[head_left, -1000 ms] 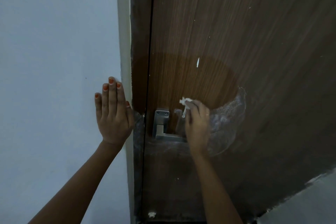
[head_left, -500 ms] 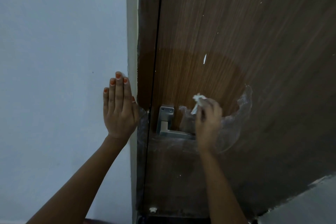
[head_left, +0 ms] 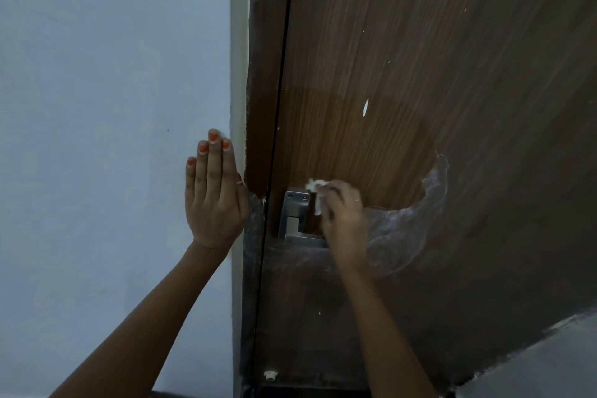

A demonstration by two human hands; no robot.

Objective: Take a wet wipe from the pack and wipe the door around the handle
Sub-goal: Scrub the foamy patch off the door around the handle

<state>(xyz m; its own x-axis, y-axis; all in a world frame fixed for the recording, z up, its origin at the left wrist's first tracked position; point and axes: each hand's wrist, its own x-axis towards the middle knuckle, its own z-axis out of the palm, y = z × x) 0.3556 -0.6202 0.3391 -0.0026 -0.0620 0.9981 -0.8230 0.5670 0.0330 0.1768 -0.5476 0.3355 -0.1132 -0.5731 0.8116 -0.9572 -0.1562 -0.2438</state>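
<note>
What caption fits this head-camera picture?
Right hand presses a wet wipe to the door beside the handle; left hand rests on the wall.

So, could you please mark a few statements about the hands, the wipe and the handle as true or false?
1. The left hand lies flat on the wall, fingers straight. True.
2. The wipe is blue. False: it is white.
3. The right hand holds the wipe against the door. True.
4. The wipe is under the handle. False: it is beside the top of the handle, on its right.
</note>
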